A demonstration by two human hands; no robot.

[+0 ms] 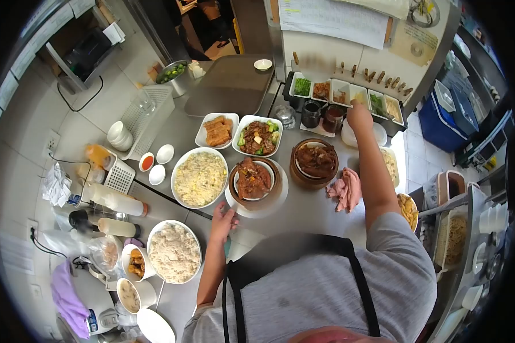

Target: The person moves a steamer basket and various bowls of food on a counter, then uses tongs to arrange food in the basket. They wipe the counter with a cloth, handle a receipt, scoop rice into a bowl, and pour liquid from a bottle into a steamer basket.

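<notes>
My right hand [358,114] reaches to the garnish tray [402,125], at its front edge by the container of pale yellow garnish [358,93]; its fingertips are too small to make out. Near the counter's front edge, my left hand [223,222] holds nothing, its fingers apart. It is just below left of a white plate [282,201] bearing a steamer [277,177] with a bowl of brown braised meat [253,178]. A second steamer [310,182] with similar meat stands to the right, beside a crumpled pink cloth [344,190].
White bowls hold egg fried rice [200,177], plain-looking rice [174,252], meat with broccoli [260,137] and fried pieces [218,131]. Dark sauce jars [311,114] stand before the garnish tray. Squeeze bottles [119,227] and a white basket [151,123] are at left.
</notes>
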